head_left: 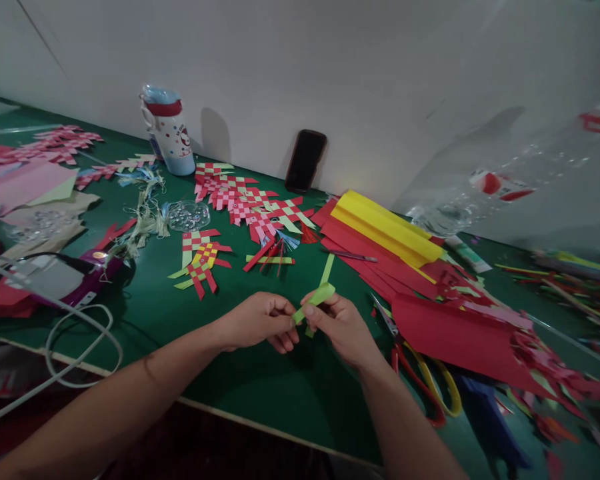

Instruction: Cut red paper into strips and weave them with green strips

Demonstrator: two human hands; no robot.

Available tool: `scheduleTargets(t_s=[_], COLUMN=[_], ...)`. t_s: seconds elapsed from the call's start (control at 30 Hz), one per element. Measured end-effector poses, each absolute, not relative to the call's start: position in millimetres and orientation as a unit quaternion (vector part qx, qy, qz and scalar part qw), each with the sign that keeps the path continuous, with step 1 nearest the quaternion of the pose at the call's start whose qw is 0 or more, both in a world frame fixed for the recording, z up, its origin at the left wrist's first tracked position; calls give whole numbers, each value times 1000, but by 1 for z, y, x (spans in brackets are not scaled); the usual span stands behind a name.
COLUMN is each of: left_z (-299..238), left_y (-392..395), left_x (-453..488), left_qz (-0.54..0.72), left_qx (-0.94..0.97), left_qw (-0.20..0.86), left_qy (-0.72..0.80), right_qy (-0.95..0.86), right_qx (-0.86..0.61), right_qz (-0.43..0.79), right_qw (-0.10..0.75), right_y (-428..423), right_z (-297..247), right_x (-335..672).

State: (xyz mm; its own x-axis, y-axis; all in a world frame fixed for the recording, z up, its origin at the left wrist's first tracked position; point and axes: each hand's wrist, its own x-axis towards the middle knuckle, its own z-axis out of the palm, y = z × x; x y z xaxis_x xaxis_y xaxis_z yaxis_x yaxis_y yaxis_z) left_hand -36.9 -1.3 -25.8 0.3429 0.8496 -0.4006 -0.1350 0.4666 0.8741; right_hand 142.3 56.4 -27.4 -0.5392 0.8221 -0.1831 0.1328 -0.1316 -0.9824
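A light green paper strip (323, 293), folded over into a loop, is held between my two hands above the table's front part. My left hand (266, 323) pinches its lower left end between thumb and fingers. Closer to the loop, my right hand (336, 327) grips the same strip, whose free end points up and away. Beyond the hands lie a red and a green paper strip (270, 259), crossed. Woven paper fish (203, 263) in red, yellow and green rest to the left of them.
More woven fish (245, 197) lie farther back, near a phone (306, 160) leaning on the wall and a bottle (173, 137). Red paper (460, 343), yellow paper (387, 230) and scissors (420, 377) are at right. A purple glue gun (93, 273) and white cable (113, 333) lie left.
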Motion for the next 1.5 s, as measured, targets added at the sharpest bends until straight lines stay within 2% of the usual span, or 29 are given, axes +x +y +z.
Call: scheduleTargets(t_s=[0.17, 0.4, 0.87, 1.13, 1.33, 1.5], left_z=[-29, -35, -32, -31, -27, -26], left_y=[-1, -2, -1, -1, -2, -2], left_x=[-37, -36, -38, -38, -39, -41], left_qz=[342, 357, 370, 327, 321, 314], left_qx=[407, 448, 487, 502, 547, 562], left_qw=[707, 674, 630, 630, 567, 547], left_qy=[467, 466, 479, 494, 526, 535], right_qy=[-579, -563, -592, -572, -602, -596], right_qx=[-414, -427, -426, -427, -464, -429], right_qz=[608, 589, 591, 588, 537, 598], right_qw=[351, 392, 343, 381, 365, 321], right_y=[62, 61, 46, 58, 58, 56], right_z=[-35, -42, -36, -36, -35, -29], right_x=[145, 144, 129, 139, 142, 140])
